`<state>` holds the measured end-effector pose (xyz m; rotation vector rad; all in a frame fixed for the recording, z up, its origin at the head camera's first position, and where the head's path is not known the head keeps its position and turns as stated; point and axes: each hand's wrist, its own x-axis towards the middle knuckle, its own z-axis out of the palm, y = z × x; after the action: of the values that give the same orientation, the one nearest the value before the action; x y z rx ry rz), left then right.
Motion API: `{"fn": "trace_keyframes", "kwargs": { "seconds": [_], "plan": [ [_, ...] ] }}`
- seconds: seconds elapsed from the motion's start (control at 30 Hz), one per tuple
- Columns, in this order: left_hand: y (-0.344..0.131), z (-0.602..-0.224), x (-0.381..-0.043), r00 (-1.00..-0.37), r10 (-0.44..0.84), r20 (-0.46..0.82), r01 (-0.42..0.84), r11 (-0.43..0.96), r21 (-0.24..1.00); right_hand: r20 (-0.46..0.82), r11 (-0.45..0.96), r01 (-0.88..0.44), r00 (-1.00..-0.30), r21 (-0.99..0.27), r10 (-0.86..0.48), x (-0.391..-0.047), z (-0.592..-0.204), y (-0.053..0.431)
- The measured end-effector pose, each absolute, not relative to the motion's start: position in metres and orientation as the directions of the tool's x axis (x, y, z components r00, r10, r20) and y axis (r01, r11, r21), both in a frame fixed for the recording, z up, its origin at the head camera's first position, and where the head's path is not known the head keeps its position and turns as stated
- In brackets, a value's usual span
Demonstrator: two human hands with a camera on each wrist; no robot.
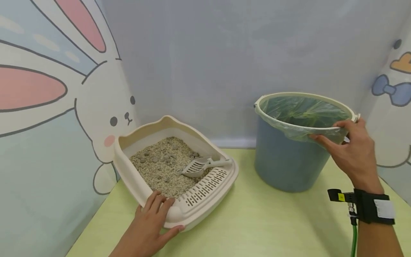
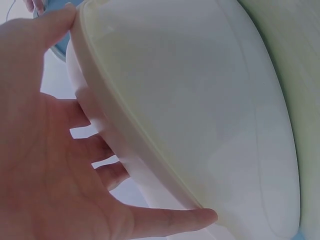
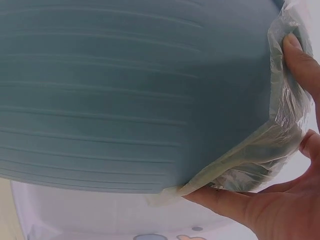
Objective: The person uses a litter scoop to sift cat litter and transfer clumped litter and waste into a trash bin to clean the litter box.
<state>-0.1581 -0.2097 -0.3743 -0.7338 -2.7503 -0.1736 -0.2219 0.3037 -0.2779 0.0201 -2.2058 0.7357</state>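
A cream litter box (image 1: pixel 205 210) holds sandy litter (image 1: pixel 167 164) with grey clumps in it. My left hand (image 1: pixel 147 221) grips its near left corner, several fingers over the rim and the thumb against the outer edge. From the left wrist view, the box's smooth outer wall (image 2: pixel 190 110) fills the middle, beside the left hand (image 2: pixel 65 160). To the right, my right hand (image 1: pixel 354 150) holds the rim of a blue-grey trash can (image 1: pixel 289 160) together with its clear yellowish bag (image 1: pixel 295 134). The right wrist view has the right hand (image 3: pixel 280 210) around the folded-over bag edge (image 3: pixel 285 100).
A grey slotted litter scoop (image 1: pixel 197 166) lies in the litter, its handle on the box's perforated ledge (image 1: pixel 205 187). The pale green tabletop (image 1: pixel 253 221) meets a grey backdrop (image 1: pixel 199 64). Cartoon-printed panels (image 1: pixel 41 171) stand at both sides.
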Motion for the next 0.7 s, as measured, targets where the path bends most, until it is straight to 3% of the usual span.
{"fn": "trace_keyframes", "kwargs": {
  "seconds": [0.7],
  "plan": [
    [-0.209, -0.375, -0.158, -0.818, 0.474, 0.326, 0.509, 0.860, 0.025, 0.699, 0.794, -0.327, -0.695, -0.513, 0.166, -0.243, -0.279, 0.271]
  ]
}}
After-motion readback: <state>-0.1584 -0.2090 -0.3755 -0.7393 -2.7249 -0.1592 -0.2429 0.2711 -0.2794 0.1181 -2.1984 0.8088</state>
